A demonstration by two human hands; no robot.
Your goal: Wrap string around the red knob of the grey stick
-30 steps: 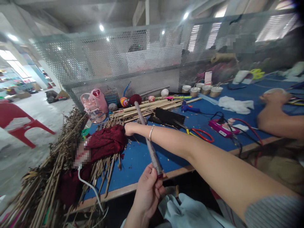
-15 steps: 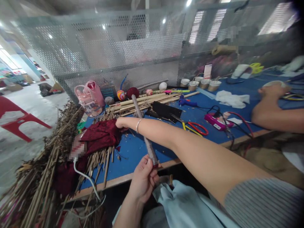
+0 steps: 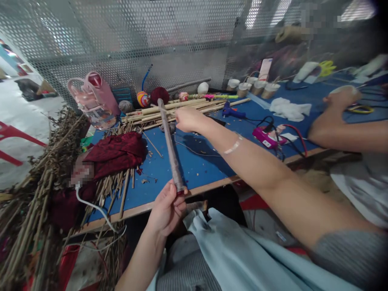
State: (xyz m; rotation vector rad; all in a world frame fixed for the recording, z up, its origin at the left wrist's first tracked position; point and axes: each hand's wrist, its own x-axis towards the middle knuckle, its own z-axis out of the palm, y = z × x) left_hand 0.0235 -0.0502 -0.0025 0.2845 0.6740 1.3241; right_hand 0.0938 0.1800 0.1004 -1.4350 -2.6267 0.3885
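My left hand (image 3: 168, 208) grips the lower end of a long stick wrapped in greyish material (image 3: 171, 151), near the table's front edge. The stick slants up and away over the blue table (image 3: 154, 163). My right hand (image 3: 189, 119) is beyond the stick's right side, close to the pale sticks, its fingers curled; anything in them is hidden. Below that hand, a thin grey strand (image 3: 197, 152) trails across the table, and a small grey yarn ball (image 3: 168, 128) sits behind the wrapped stick. A dark red cloth (image 3: 118, 151) lies left of the stick.
Dry stalks (image 3: 39, 194) are heaped at the left. Pale sticks (image 3: 206, 106), a pink water bottle (image 3: 97, 105) and paper cups (image 3: 244, 89) stand or lie along the mesh panel (image 3: 194, 36). A blue glue gun (image 3: 233, 111) and purple power strip (image 3: 268, 136) are right, beside another person's arm (image 3: 342, 129).
My right hand has left the dark red cloth and moved right, past the wrapped stick. My left hand still grips the stick. The camera view has tilted down.
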